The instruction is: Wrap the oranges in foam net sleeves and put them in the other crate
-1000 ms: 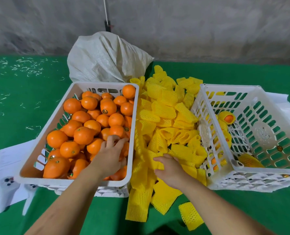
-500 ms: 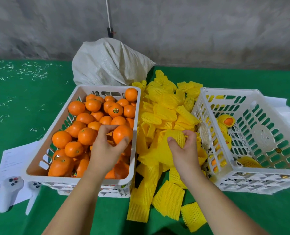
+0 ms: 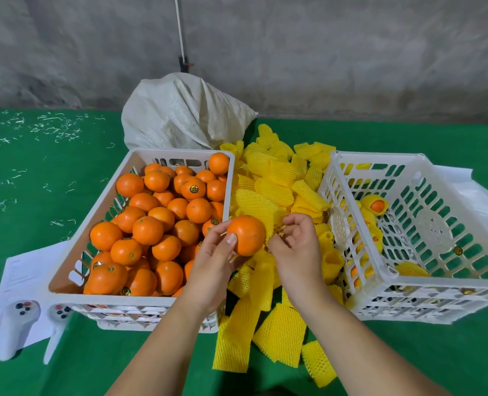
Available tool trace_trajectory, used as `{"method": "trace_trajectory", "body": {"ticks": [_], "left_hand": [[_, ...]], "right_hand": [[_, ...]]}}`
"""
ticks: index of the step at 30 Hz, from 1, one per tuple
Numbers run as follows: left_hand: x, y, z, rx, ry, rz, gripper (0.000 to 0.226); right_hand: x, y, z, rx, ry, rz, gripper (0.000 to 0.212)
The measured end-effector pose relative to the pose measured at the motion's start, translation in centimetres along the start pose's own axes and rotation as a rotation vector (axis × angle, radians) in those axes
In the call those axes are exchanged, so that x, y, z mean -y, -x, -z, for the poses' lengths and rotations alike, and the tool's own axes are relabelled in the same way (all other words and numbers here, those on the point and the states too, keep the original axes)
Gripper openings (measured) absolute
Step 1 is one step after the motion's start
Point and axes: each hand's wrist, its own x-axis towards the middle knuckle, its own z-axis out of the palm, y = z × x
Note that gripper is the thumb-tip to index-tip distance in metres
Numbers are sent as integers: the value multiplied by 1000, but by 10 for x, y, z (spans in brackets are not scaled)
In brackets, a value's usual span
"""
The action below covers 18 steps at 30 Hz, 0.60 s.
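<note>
both forearms reach forward from the bottom edge; the left hand is turned palm up w/ thumb and fingers curled round one orange, held above the right rim of the full crate. the right hand is just beside it, fingers bent and pinching a bit of a yellow foam net sleeve above the sleeve pile btw. the two crates. to the right stands the other crate, tilted, w/ some wrapped oranges inside, and behind the full crate a white sack.
</note>
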Motion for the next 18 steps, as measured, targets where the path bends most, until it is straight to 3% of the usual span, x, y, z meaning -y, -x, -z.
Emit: {"method": "trace_trajectory", "body": {"ticks": [3, 7, 11, 18], "left_hand": [[2, 0, -3, 37, -78, -8, 57], [3, 0, 1, 53, -52, 6, 61], [6, -1, 5, 139, -193, -2, 74], [2, -3, 5, 171, -160, 49, 80]], "right_hand": [[0, -2, -3, 72, 7, -36, 44], [-5, -13, 2, 20, 194, 32, 21], [-14, -23, 0, 11, 386, 9, 9], [-17, -19, 5, 130, 428, 116, 33]]}}
